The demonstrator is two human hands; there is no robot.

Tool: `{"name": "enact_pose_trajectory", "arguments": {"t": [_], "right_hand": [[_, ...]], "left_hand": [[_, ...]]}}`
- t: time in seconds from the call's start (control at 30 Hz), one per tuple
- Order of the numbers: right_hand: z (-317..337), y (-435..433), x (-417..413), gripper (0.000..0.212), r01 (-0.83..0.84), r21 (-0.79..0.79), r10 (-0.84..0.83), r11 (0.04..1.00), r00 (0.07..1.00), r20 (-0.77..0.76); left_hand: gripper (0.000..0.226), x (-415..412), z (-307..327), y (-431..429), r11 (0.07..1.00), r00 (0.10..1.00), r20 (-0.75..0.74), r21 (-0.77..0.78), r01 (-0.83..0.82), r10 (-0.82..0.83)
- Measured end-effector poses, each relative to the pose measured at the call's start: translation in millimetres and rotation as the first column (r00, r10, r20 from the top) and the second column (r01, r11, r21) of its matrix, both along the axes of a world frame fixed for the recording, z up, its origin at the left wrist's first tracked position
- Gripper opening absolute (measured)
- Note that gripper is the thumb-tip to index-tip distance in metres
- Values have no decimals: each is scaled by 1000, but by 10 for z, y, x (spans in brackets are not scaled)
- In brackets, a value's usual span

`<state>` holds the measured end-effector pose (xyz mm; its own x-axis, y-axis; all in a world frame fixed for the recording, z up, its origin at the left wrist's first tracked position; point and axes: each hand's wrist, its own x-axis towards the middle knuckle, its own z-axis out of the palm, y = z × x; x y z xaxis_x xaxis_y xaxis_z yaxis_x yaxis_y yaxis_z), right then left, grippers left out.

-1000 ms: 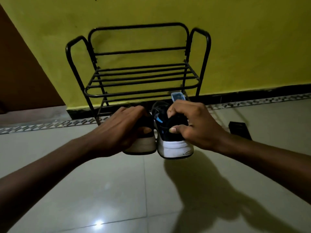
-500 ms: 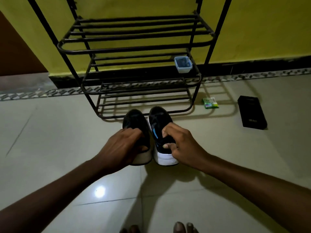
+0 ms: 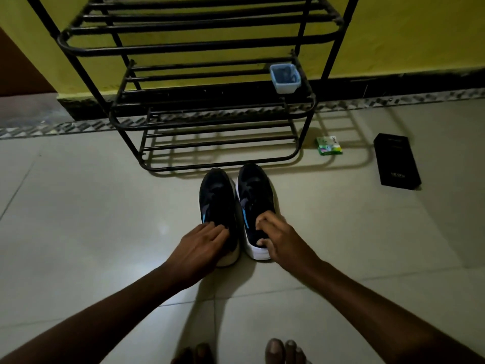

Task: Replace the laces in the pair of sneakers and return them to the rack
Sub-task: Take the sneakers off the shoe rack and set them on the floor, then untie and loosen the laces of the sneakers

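Two black sneakers with blue side marks and white soles stand side by side on the tiled floor, toes pointing at the rack. My left hand [image 3: 199, 249] lies over the heel of the left sneaker [image 3: 216, 198], fingers curled over its collar. My right hand [image 3: 280, 239] pinches the heel collar of the right sneaker [image 3: 256, 193], thumb at the back and fingers inside the opening. The black metal shoe rack [image 3: 210, 46] stands just beyond the toes, against a yellow wall. No laces can be made out on the dark uppers.
A small blue tub [image 3: 284, 77] sits on the rack's middle shelf at the right. On the floor to the right lie a green packet [image 3: 329, 145] and a black box [image 3: 396, 161]. My bare toes [image 3: 280, 350] show at the bottom edge.
Both hands have lowered the sneakers from in front of the rack down onto the floor. The view has tilted downward, so the rack's lower shelves and my toes now show.
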<state>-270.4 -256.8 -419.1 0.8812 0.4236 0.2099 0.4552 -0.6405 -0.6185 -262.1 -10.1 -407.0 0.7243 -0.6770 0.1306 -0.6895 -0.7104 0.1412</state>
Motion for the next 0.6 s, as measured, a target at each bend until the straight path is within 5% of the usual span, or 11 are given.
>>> {"name": "enact_pose_trajectory", "arguments": {"t": [0.07,0.17,0.27,0.43,0.6], "right_hand": [[10,-7,-18,20,19,-14,-18,1000,999,47],[110,-9,-55,40,137,40,-140,990,986,88],[139,-2,-5,30,259,81,-268,962,956,122],[128,6,228,33,442,32,-440,896,896,-56],[208,10,353,37,402,-87,-409,911,908,-87]], "left_hand": [[16,-22,6,7,1000,999,-38,3,-4,4],[24,-44,90,-5,996,991,-120,-56,-65,58],[31,-48,226,-26,974,976,-175,-163,-158,129],[11,216,385,-142,954,969,-171,-211,-211,177],[8,506,514,-429,954,967,-222,-241,-179,126]]}}
